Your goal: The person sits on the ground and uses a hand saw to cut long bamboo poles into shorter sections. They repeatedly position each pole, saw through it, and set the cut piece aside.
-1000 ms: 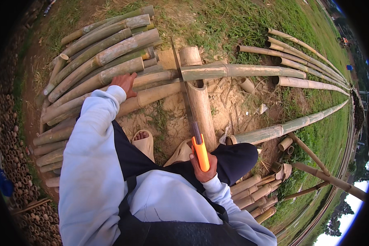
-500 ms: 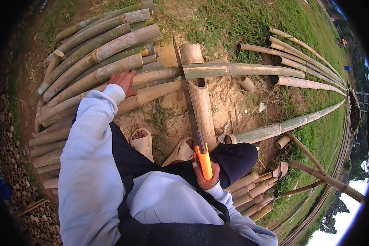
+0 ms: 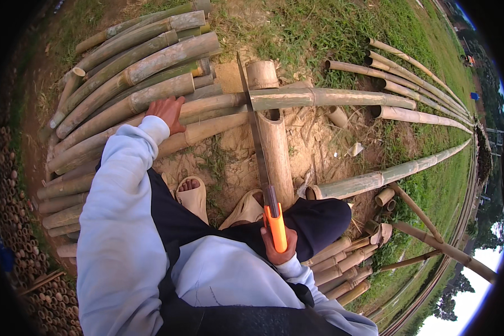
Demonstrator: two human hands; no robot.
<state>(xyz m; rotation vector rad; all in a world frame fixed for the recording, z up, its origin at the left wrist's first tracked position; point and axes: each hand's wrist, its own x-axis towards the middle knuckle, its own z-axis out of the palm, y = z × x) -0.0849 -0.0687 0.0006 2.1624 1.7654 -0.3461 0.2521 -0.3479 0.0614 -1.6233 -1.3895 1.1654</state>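
A long bamboo pole (image 3: 330,97) runs left to right in front of me, resting across a thick bamboo piece (image 3: 277,154) that lies on the ground. My left hand (image 3: 167,113) is curled over the pole's left part, thumb side toward the saw. In my right hand (image 3: 275,250), near my right knee, is the orange handle of a handsaw (image 3: 275,229). The saw's long blade points away from me and crosses the pole close to the bamboo support. How deep the blade sits in the pole, I cannot tell.
Stacked bamboo lengths (image 3: 168,56) fill the left side, and more poles (image 3: 397,112) fan out over the grass at right. Short cut pieces (image 3: 341,269) are piled by my right knee. My sandals (image 3: 192,199) stand on sawdust-strewn dirt. Slanting bamboo supports (image 3: 420,213) rise at right.
My right hand and the saw handle have drawn slightly back toward me. The left hand keeps its place on the bamboo pole.
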